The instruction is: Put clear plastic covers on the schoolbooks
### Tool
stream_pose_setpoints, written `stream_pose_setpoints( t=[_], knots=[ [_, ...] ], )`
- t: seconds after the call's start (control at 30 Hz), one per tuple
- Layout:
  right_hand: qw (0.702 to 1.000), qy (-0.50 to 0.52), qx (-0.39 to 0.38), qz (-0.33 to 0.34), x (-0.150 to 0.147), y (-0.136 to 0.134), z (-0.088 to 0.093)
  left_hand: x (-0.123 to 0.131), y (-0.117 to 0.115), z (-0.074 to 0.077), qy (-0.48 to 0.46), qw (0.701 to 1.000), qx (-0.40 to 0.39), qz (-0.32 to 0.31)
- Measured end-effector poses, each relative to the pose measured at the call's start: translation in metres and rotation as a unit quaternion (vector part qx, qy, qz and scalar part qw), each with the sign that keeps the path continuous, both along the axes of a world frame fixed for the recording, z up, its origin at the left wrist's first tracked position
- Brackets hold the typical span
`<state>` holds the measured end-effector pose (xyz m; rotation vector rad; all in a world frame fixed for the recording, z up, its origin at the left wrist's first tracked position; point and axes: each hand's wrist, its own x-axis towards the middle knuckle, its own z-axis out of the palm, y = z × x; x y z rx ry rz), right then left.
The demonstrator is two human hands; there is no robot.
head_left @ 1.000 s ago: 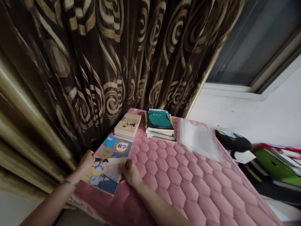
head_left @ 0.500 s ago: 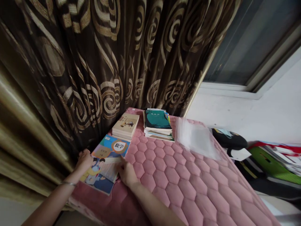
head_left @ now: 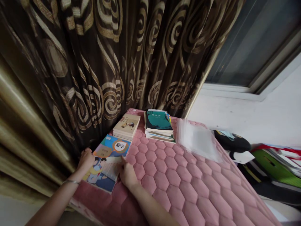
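A blue and orange textbook (head_left: 108,160) with a cartoon cover lies on top of a small stack at the near left corner of the pink quilted mat (head_left: 178,185). My left hand (head_left: 86,159) grips the stack's left edge, fingers curled round it. On the opposite edge rests my right hand (head_left: 127,173), its fingers closed against the books. A thin bracelet circles my left wrist.
Behind lie a beige book stack (head_left: 127,126) and a stack topped by a teal book (head_left: 159,124). Clear plastic sleeves (head_left: 198,140) lie to the right. A brown swirl curtain (head_left: 113,59) hangs close behind. Bags and green folders (head_left: 272,161) crowd the right.
Both hands stay on the textbook stack; it has shifted slightly toward the curtain corner. The camera has moved a little.
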<state>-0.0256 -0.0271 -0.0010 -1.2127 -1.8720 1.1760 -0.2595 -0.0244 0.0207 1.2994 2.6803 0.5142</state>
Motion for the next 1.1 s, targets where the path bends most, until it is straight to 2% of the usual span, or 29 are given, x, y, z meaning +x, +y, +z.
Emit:
stream_pose_setpoints(
  t=[0.13, 0.2, 0.3, 0.37, 0.43, 0.57, 0.67, 0.8, 0.87, 0.97, 1.03, 1.1],
  knots=[
    [0.999, -0.034, 0.024, -0.005, 0.0, 0.0, 0.002, 0.009, -0.004, 0.006, 0.011, 1.0, -0.012, 0.01],
    [0.997, -0.063, 0.036, -0.004, -0.001, 0.001, 0.003, 0.021, -0.009, 0.007, 0.067, 0.998, 0.001, -0.003],
    [0.988, -0.139, 0.063, -0.006, -0.004, -0.002, 0.004, 0.046, -0.015, -0.002, 0.17, 0.979, 0.039, -0.106],
    [0.973, -0.215, 0.084, -0.006, -0.004, -0.005, 0.006, 0.063, -0.015, -0.012, 0.181, 0.964, 0.049, -0.187],
    [0.953, -0.279, 0.115, 0.0, -0.004, -0.01, 0.009, 0.074, -0.014, -0.022, 0.17, 0.957, 0.045, -0.23],
    [0.935, -0.308, 0.177, 0.027, 0.003, -0.016, 0.011, 0.081, -0.01, -0.03, 0.169, 0.962, 0.005, -0.215],
    [0.933, -0.298, 0.196, 0.047, 0.007, -0.016, 0.01, 0.081, -0.009, -0.027, 0.175, 0.965, -0.036, -0.194],
    [0.936, -0.268, 0.214, 0.083, 0.017, -0.013, 0.006, 0.08, -0.011, -0.022, 0.177, 0.963, -0.05, -0.199],
    [0.939, -0.23, 0.229, 0.113, 0.033, -0.011, 0.003, 0.08, -0.011, -0.019, 0.184, 0.961, -0.053, -0.199],
    [0.933, -0.21, 0.264, 0.128, 0.076, -0.004, 0.0, 0.089, -0.003, -0.015, 0.202, 0.958, -0.049, -0.196],
    [0.925, -0.234, 0.281, 0.104, 0.116, 0.003, 0.001, 0.109, 0.01, -0.014, 0.205, 0.949, -0.01, -0.24],
    [0.916, -0.269, 0.29, 0.07, 0.159, 0.01, 0.003, 0.141, 0.025, -0.015, 0.188, 0.926, 0.054, -0.323]
  ],
)
